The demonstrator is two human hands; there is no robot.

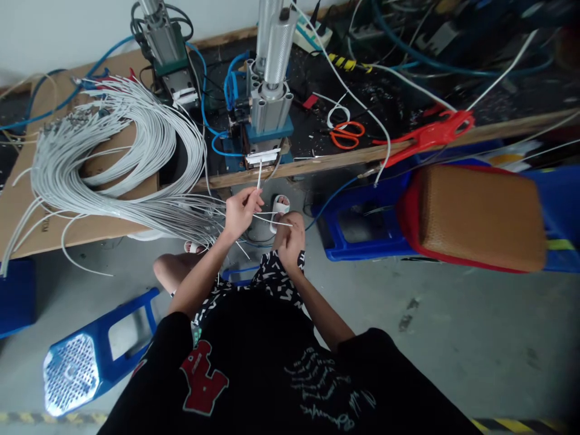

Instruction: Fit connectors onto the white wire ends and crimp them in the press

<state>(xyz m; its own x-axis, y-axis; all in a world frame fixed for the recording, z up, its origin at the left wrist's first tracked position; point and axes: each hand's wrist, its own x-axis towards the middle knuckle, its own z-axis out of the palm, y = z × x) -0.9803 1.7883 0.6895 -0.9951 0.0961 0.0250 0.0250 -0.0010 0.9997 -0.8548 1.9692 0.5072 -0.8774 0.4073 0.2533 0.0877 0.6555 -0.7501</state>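
Observation:
My left hand (240, 212) is closed in a pinch on a thin white cable (259, 175), just in front of the bench edge. That cable runs up from the fingers to the white block at the foot of a pneumatic press (270, 109). My right hand (292, 241) rests by the right knee with curled fingers; whatever they hold is hidden. Loose white cable ends (276, 222) stretch from beside the left hand to the right fingers. A large looped bundle of white cables (122, 205) lies to the left, its tails reaching under the left forearm.
Another press (167, 54) stands behind the bundle on cardboard (22, 223). Orange-handled scissors (347, 135) and a red clamp (435, 136) lie along the bench's right side. A blue stool (104, 356) is at left; a brown-cushioned seat (483, 217) is at right.

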